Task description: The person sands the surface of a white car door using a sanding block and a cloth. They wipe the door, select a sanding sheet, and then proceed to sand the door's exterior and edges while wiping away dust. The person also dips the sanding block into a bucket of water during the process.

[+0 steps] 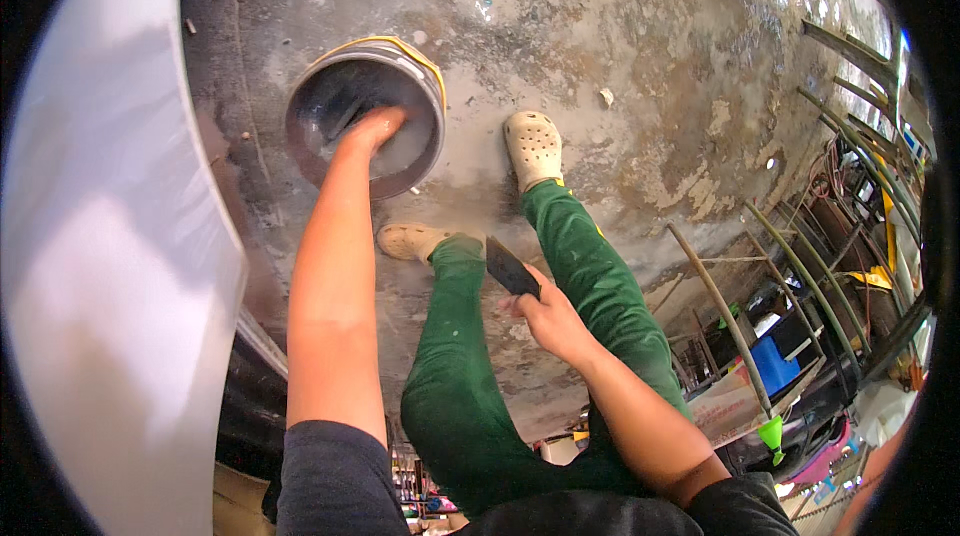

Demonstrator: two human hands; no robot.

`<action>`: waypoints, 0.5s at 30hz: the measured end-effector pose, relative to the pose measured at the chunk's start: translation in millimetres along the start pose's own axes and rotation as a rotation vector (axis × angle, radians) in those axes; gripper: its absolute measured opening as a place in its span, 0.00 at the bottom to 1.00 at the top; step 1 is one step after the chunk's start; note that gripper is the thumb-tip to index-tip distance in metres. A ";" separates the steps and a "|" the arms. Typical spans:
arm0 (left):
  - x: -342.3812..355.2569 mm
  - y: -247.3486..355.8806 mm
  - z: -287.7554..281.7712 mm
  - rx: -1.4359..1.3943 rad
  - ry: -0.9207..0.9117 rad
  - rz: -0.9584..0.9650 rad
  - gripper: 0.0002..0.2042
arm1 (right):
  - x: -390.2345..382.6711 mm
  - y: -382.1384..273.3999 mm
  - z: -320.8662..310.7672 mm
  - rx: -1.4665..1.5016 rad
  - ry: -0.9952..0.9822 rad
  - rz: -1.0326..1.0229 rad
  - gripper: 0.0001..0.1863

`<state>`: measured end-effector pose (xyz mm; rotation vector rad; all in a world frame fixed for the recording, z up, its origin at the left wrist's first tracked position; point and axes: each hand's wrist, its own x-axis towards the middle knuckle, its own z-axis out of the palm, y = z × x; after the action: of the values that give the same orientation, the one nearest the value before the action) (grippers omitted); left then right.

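My left hand (380,126) reaches down into a round grey bucket (302,158) of cloudy water, and its fingers are under the surface. Beside that hand, a dark long shape (345,120) shows inside the bucket; I cannot make out what it is. A yellow band or handle (405,46) runs round the bucket's far rim. My right hand (552,318), over the gap between my legs, is closed round one end of a flat dark blade-like piece (510,268). The free end of this piece points up and left, toward the bucket.
Wet, stained concrete floor (690,116) spreads ahead. A large pale sheet or panel (120,236) stands along the left. At the right is a rack of metal bars (720,316) with clutter, including a blue box (775,364) and a green funnel (771,436). My beige clogs (534,148) rest on the floor.
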<state>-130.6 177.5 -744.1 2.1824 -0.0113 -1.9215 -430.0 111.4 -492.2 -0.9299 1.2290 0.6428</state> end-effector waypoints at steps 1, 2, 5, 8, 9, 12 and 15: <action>-4.8 -12.7 -5.3 -0.211 0.071 0.018 0.25 | 2.4 1.6 5.1 0.034 -0.008 0.031 0.26; -3.2 -34.7 -14.4 -0.350 0.012 -0.008 0.25 | 5.2 7.9 10.3 0.038 -0.020 0.024 0.25; -26.0 -60.8 -27.4 -0.561 0.113 0.108 0.20 | 11.8 28.2 18.2 0.038 -0.011 0.016 0.24; -95.0 -28.6 -20.4 -0.722 0.080 0.128 0.21 | 9.9 40.1 20.3 0.050 0.011 0.003 0.25; -120.5 -12.6 -14.8 -0.571 0.259 0.013 0.22 | 9.0 38.2 20.1 0.062 0.012 0.011 0.25; -92.4 -56.1 -17.4 -0.939 -0.002 0.115 0.26 | 5.2 31.3 26.0 0.117 -0.024 0.033 0.26; -63.7 -58.6 -9.5 -0.726 0.093 -0.015 0.30 | 7.7 34.2 28.9 0.122 -0.059 0.030 0.26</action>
<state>-138.8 246.2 -691.2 1.7570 0.6160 -1.4924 -442.2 152.9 -506.1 -0.7864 1.2175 0.6081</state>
